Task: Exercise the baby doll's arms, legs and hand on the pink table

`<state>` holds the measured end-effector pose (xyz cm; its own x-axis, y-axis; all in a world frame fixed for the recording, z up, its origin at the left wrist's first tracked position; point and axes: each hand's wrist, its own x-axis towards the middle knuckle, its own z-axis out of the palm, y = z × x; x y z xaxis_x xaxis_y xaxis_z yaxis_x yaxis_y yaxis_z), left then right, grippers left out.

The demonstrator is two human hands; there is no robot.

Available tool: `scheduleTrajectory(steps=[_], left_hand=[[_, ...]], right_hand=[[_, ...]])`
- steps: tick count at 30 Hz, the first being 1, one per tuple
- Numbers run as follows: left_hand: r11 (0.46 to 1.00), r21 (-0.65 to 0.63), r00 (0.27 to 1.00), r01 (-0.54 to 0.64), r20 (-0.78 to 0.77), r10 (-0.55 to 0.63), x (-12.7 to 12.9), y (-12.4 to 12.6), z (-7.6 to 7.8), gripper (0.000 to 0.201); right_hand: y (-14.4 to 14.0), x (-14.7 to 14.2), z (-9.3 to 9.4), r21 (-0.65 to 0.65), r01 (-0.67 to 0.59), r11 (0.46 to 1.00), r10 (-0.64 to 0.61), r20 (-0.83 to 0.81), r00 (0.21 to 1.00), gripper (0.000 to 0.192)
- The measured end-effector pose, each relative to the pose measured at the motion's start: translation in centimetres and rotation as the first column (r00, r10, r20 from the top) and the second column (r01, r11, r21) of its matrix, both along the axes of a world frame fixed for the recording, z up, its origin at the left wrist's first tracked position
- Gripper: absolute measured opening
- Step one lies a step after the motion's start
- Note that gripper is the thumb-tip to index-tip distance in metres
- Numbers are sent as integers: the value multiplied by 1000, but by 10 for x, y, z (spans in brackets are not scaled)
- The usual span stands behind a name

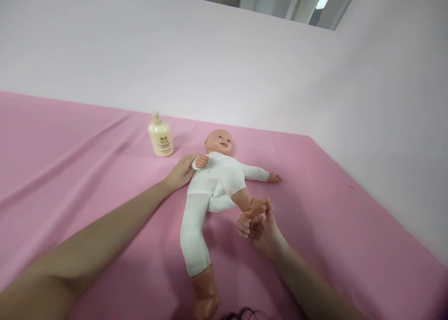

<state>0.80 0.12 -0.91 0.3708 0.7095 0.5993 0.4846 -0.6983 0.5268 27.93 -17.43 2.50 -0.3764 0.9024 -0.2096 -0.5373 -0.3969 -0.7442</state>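
View: head camera, looking down.
Doll (217, 180): lies face-up on the pink sheet (87, 170), one leg straight toward the camera, the other bent and lifted.
Left hand (180, 173): fingers apart, flat against the doll's shoulder and side, steadying it.
Right hand (259, 229): clamped on the lifted foot (257, 207).
Bottle (160, 135): cream, upright, just beside the doll's head, untouched.
Step (judged): working the raised leg while bracing the torso.
Next move needs: firm foot grip, torso kept still.

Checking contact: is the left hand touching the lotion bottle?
No, the left hand rests at the doll shoulder, apart from the bottle.
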Motion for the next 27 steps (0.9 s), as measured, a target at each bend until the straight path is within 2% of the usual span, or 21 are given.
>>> scheduleTrajectory(steps=[7,11,19,27], left_hand=[[992,110,986,58,-164,-39,-1,-3,-1,41],[986,154,985,63,-171,-37,0,-3,-1,40],[987,149,984,62,-174,-35,-1,-3,-2,41],[992,125,992,30,-128,-14,-3,-1,-3,40]], right_hand=[[4,0,-10,-84,80,993,-74,75,994,59],[6,1,-11,-86,69,994,-62,89,994,61],[5,1,-11,-75,61,995,-54,88,995,58],[4,0,-6,-43,26,999,-22,70,997,71]])
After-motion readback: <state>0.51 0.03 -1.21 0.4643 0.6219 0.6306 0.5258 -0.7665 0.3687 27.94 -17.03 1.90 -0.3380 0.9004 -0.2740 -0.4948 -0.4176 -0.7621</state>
